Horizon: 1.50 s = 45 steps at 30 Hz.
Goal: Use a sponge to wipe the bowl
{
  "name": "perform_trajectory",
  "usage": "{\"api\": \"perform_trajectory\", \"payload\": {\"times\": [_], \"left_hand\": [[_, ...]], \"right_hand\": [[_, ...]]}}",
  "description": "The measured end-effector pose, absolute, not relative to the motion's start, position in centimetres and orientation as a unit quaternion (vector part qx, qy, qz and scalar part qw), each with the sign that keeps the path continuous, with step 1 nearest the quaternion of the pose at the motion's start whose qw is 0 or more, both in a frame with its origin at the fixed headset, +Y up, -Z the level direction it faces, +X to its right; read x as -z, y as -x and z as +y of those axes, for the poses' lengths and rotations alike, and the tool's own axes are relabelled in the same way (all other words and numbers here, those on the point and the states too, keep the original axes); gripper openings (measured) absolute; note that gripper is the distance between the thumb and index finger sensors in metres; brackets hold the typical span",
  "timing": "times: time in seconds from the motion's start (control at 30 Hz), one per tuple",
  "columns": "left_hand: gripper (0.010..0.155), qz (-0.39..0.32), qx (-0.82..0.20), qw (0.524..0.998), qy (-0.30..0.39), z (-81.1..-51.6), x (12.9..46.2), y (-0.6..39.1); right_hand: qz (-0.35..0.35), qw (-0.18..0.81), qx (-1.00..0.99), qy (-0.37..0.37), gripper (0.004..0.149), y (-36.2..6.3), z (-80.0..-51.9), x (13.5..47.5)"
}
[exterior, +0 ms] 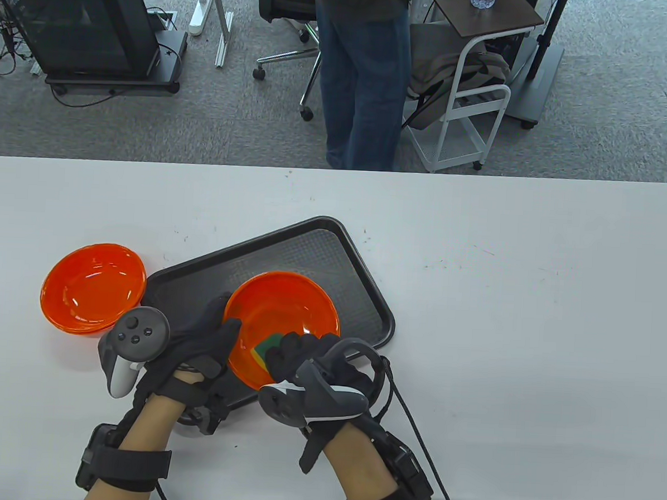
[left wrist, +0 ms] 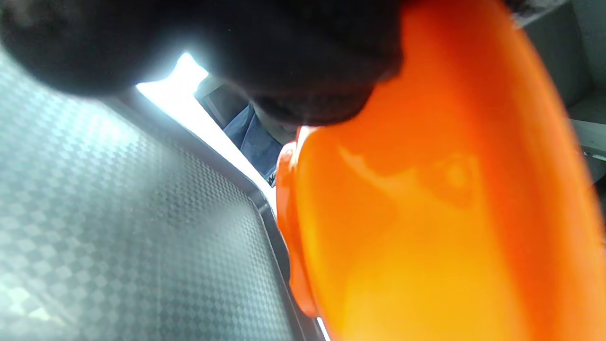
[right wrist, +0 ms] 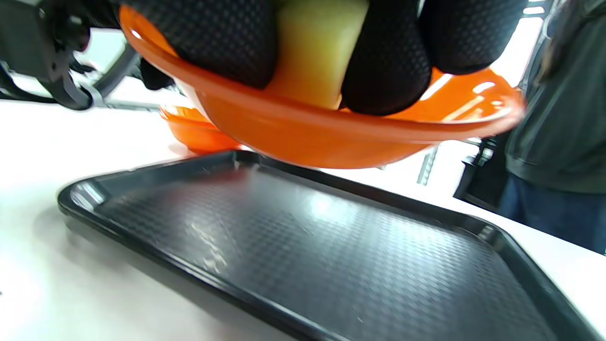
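Note:
An orange bowl (exterior: pixel 285 309) is held up above the black tray (exterior: pixel 333 250); the right wrist view shows it (right wrist: pixel 331 137) clear of the tray floor. My left hand (exterior: pixel 208 341) grips its left rim, thumb inside. My right hand (exterior: pixel 300 354) holds a yellow-and-green sponge (exterior: pixel 267 348) and presses it against the bowl's inside near the front rim. In the right wrist view the yellow sponge (right wrist: pixel 317 47) shows between my gloved fingers (right wrist: pixel 388 61). The left wrist view shows the bowl's underside (left wrist: pixel 426 213) close up.
A second orange bowl (exterior: pixel 93 287) sits on the white table (exterior: pixel 531 305) left of the tray; it also shows in the right wrist view (right wrist: pixel 194 130). A person in jeans (exterior: pixel 365 78) stands beyond the table's far edge.

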<state>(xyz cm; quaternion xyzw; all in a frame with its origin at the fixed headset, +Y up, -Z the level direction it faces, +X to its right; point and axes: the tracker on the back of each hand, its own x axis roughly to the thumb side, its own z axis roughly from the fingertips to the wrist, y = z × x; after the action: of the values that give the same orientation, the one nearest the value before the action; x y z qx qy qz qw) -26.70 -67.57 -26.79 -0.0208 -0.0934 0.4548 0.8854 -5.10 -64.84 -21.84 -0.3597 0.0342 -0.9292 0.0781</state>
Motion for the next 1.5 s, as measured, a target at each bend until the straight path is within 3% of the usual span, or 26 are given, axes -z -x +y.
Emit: {"api": "perform_trajectory", "payload": {"times": [0.23,0.4,0.7,0.83,1.0,1.27,1.5], "left_hand": [[0.059,-0.111,-0.451,0.885,0.028,-67.1,26.5,26.2],[0.059,-0.133,-0.442,0.886,0.043,-67.3,26.3,25.3],[0.059,-0.147,-0.457,0.876,0.048,-67.8,26.3,24.4],[0.059,-0.139,-0.464,0.874,0.029,-67.9,26.5,24.8],[0.058,-0.125,-0.451,0.884,0.005,-67.5,26.6,25.7],[0.057,-0.115,-0.427,0.897,-0.021,-66.8,26.5,26.5],[0.056,-0.132,-0.418,0.899,-0.011,-66.3,26.2,26.1]], "right_hand": [[0.040,0.145,0.943,0.295,0.045,4.4,-64.9,22.3],[0.077,0.141,0.947,0.278,0.046,3.7,-65.1,22.9],[0.151,0.043,0.918,0.364,0.048,4.0,-65.1,22.6],[0.126,-0.020,0.907,0.402,0.048,4.5,-65.0,22.2],[0.040,-0.052,0.907,0.417,0.047,5.2,-64.7,21.8],[-0.045,0.092,0.943,0.316,0.045,5.8,-64.4,21.1],[-0.003,0.192,0.956,0.222,0.045,5.6,-64.3,21.6]]}}
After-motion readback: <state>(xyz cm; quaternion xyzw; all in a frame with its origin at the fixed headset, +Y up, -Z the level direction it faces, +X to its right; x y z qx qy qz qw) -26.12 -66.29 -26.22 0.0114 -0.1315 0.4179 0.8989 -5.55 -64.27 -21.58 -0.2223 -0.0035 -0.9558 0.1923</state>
